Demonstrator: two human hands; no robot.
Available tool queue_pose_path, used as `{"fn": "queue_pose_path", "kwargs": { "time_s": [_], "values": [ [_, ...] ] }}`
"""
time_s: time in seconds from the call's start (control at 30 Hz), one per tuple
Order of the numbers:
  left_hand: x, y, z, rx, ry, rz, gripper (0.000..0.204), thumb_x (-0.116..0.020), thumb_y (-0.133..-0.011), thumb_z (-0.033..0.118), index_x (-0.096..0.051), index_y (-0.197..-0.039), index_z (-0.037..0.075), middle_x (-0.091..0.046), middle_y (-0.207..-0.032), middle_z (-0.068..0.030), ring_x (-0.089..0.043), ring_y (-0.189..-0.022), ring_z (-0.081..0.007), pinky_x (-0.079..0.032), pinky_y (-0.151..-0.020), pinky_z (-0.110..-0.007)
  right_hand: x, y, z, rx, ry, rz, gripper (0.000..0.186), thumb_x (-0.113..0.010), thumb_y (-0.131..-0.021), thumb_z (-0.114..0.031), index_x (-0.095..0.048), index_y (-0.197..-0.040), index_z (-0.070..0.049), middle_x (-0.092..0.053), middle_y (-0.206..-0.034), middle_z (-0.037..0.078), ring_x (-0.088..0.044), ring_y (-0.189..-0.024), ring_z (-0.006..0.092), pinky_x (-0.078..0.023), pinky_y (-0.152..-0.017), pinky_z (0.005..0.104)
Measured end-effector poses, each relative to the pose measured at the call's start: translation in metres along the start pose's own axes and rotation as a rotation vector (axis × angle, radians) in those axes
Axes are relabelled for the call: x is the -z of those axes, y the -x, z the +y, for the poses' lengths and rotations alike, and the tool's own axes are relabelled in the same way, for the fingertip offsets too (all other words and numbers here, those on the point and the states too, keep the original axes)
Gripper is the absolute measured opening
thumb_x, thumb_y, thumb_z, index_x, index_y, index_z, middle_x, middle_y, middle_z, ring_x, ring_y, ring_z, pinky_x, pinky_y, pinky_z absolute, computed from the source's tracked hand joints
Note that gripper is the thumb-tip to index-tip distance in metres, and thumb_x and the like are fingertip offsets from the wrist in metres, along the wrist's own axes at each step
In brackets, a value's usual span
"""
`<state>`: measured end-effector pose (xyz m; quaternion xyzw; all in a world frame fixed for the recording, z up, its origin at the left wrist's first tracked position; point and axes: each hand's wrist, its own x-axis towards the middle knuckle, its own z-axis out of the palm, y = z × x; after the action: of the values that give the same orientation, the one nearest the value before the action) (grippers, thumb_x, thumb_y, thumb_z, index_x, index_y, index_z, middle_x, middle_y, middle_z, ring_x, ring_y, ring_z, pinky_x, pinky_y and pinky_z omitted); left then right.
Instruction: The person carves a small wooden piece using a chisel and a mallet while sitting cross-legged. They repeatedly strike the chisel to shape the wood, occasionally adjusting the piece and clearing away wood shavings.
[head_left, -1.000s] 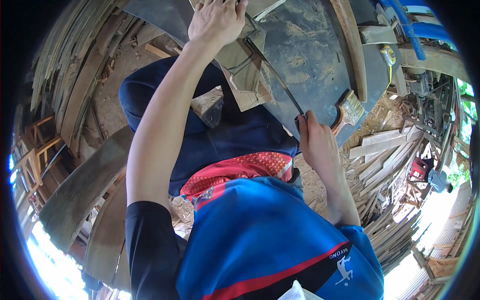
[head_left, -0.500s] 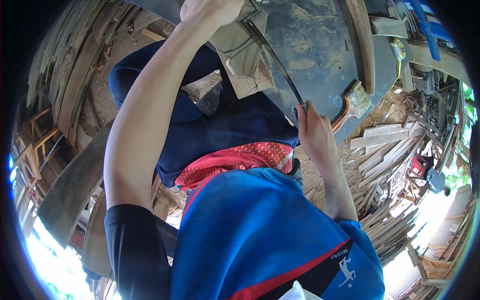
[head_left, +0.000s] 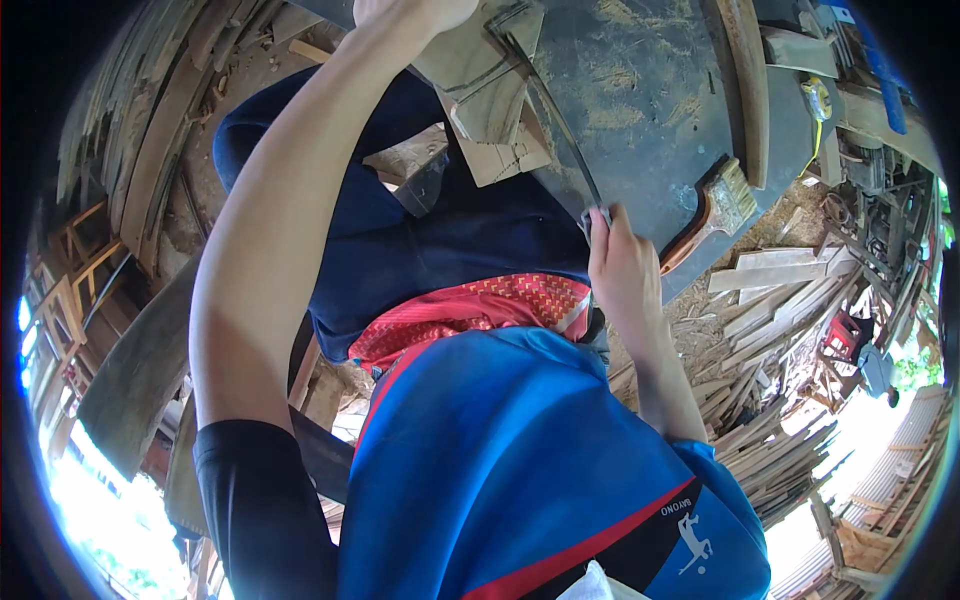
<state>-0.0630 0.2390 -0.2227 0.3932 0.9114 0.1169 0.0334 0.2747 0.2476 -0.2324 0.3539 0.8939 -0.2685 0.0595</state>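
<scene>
My right hand is closed around the handle end of a thin-framed hand saw. The slim dark frame slants up and left to a bent end over a wooden piece with dark drawn curves. A flat, light brown piece with a dotted line lies beneath it, at the table edge above my lap. My left hand is by the upper left of the wooden piece, cut by the picture's top edge. Its fingers do not show, and whether it presses on the wood I cannot tell.
The dark worktop carries sawdust, a wide paintbrush, a long curved wooden piece and a yellow tape measure. Stacked planks stand at the left. Offcuts lie heaped at the right.
My right hand and the saw's handle have shifted slightly left and down. My left forearm has moved a little left and up. The table's things appear slightly further right.
</scene>
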Motion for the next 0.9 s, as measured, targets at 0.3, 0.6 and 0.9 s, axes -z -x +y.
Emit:
{"fn": "queue_pose_path", "kwargs": {
  "time_s": [0.3, 0.6, 0.9],
  "values": [
    [-0.003, 0.001, -0.003, 0.085, 0.035, 0.042, 0.044, -0.041, -0.108, 0.038, -0.064, -0.114, 0.0, -0.067, -0.108, -0.026, -0.064, -0.099, -0.0447, -0.053, -0.088, -0.052, 0.003, 0.015, 0.007, -0.033, 0.018, 0.015, 0.034, -0.05, -0.108, -0.035, -0.054, -0.091, -0.005, -0.06, -0.055, 0.02, -0.064, -0.053, 0.0431, -0.052, -0.048, 0.0525],
    [-0.023, -0.006, -0.031, -0.03, 0.036, 0.209, 0.055, -0.038, -0.108, 0.051, -0.065, -0.108, 0.003, -0.064, -0.111, -0.0297, -0.061, -0.104, -0.0488, -0.049, -0.088, -0.057, 0.023, 0.039, 0.026, -0.041, -0.006, -0.031, 0.034, -0.052, -0.107, -0.034, -0.052, -0.093, -0.003, -0.057, -0.053, 0.018, -0.063, -0.052, 0.0417, -0.049, -0.046, 0.0508],
    [-0.013, -0.009, -0.035, 0.117, 0.049, 0.09, 0.058, -0.039, -0.104, 0.056, -0.074, -0.116, 0.011, -0.071, -0.116, -0.0237, -0.064, -0.115, -0.0452, -0.049, -0.099, -0.05, 0.029, 0.011, 0.01, 0.048, -0.198, 0.008, 0.033, -0.053, -0.107, -0.033, -0.051, -0.092, -0.003, -0.055, -0.055, 0.019, -0.061, -0.054, 0.042, -0.048, -0.051, 0.0525]
  ]
}}
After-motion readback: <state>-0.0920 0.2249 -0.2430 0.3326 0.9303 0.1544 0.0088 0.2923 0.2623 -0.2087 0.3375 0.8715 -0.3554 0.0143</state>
